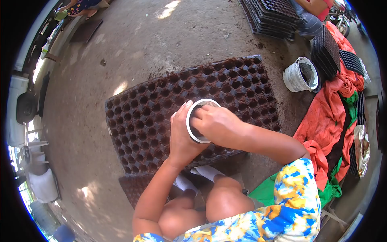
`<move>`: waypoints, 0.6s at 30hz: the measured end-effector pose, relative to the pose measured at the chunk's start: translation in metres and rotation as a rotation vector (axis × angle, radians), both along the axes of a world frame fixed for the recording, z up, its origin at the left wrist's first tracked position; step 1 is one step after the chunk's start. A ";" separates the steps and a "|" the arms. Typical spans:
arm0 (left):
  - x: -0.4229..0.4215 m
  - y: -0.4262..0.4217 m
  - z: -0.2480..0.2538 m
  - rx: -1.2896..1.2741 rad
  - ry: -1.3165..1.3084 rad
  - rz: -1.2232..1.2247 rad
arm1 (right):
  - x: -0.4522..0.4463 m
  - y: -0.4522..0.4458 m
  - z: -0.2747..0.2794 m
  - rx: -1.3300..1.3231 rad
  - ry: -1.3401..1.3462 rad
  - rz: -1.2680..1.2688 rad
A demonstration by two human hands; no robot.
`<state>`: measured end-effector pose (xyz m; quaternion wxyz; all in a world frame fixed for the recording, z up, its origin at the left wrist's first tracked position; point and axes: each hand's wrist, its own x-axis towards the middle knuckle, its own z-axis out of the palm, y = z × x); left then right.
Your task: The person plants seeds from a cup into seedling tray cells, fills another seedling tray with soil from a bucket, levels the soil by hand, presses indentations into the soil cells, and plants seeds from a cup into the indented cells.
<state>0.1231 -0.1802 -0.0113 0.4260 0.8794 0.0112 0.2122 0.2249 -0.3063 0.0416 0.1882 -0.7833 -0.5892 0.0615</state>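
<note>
A round white-rimmed cup (191,128) is held above a black seedling tray (141,111) with many round cells and dark brown soil on it. My left hand (180,135) wraps round the cup's left side. Inside its mouth are the fingers of my right hand (216,123); the fingertips and whatever they touch are hidden in the dark interior. The tray lies on the ground in front of my feet.
A dirty white bucket (296,77) stands right of the tray. Stacked trays (271,18) and a seated person (310,18) are at the upper right. Red cloth (322,121) lies along the right. Another person (80,6) is at the upper left.
</note>
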 end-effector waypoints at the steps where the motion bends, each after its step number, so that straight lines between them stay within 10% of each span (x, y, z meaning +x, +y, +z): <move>1: 0.000 -0.001 0.000 0.036 -0.007 0.000 | -0.002 0.002 0.000 -0.003 -0.003 0.002; 13: -0.001 0.000 0.001 -0.076 0.035 -0.005 | 0.013 -0.001 0.009 0.283 0.261 0.043; 18: -0.005 0.009 0.003 -0.094 0.076 0.034 | 0.088 -0.021 -0.009 0.231 0.221 -0.363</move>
